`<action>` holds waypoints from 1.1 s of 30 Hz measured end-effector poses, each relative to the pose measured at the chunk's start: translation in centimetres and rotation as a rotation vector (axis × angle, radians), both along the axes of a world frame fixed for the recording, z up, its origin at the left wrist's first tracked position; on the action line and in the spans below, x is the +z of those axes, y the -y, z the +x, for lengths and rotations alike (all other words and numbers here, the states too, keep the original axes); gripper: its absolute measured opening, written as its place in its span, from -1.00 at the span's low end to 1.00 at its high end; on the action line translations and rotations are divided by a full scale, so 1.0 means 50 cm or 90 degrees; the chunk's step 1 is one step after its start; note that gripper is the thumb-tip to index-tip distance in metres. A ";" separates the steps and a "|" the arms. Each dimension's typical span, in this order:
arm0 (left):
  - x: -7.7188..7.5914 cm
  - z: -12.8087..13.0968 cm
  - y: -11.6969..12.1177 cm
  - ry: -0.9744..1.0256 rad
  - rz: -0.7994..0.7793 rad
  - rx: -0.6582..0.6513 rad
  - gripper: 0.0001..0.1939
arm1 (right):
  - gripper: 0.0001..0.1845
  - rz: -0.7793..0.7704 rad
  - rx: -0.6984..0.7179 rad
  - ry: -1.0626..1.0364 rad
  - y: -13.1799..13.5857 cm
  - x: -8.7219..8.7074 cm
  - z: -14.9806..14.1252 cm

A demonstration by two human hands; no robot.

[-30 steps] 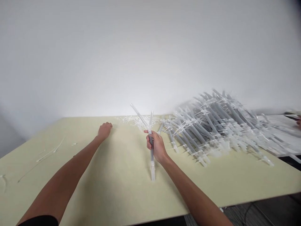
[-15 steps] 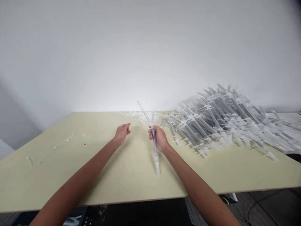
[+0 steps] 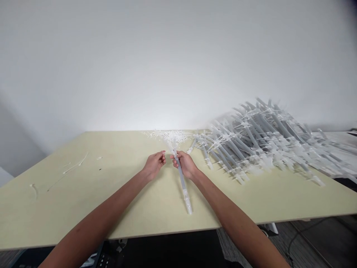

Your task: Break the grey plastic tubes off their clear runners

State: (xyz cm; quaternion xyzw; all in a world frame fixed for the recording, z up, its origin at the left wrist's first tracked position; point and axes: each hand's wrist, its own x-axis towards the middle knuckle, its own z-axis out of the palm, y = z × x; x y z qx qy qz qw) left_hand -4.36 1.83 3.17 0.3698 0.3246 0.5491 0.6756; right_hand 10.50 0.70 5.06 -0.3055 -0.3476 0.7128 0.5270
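Note:
My right hand is closed around a small bundle of grey plastic tubes, which slants down toward me with its clear tip near the table's front. My left hand sits right beside it, fingers pinched on a small white cable tie at the bundle's upper end. Just beyond both hands lies a scatter of loose white cable ties on the pale yellow table.
A big heap of tied grey tube bundles covers the right side of the table. A few stray ties lie at the far left. A white wall stands behind the table; dark floor and cables show below its front edge.
My left hand came in from the left of the table to the top of the bundle and pinched a tie. The right hand tilted the bundle lower, toward the table.

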 end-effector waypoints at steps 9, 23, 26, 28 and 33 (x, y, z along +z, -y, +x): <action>0.015 0.003 0.026 -0.095 0.055 -0.039 -0.73 | -0.75 -0.017 0.024 -0.053 0.003 -0.004 0.002; 0.030 0.000 0.040 -0.041 0.090 -0.022 -0.73 | -0.61 0.097 -0.093 0.117 -0.003 -0.009 0.004; 0.028 -0.004 0.039 -0.032 0.091 -0.041 -0.73 | -0.61 0.099 -0.111 0.137 -0.005 -0.010 0.009; 0.023 -0.003 0.038 -0.040 0.090 -0.055 -0.72 | -0.62 0.106 -0.096 0.133 -0.004 -0.011 0.010; 0.011 0.003 0.041 -0.059 0.072 -0.098 -0.74 | -0.62 0.124 -0.062 0.148 -0.002 -0.013 0.005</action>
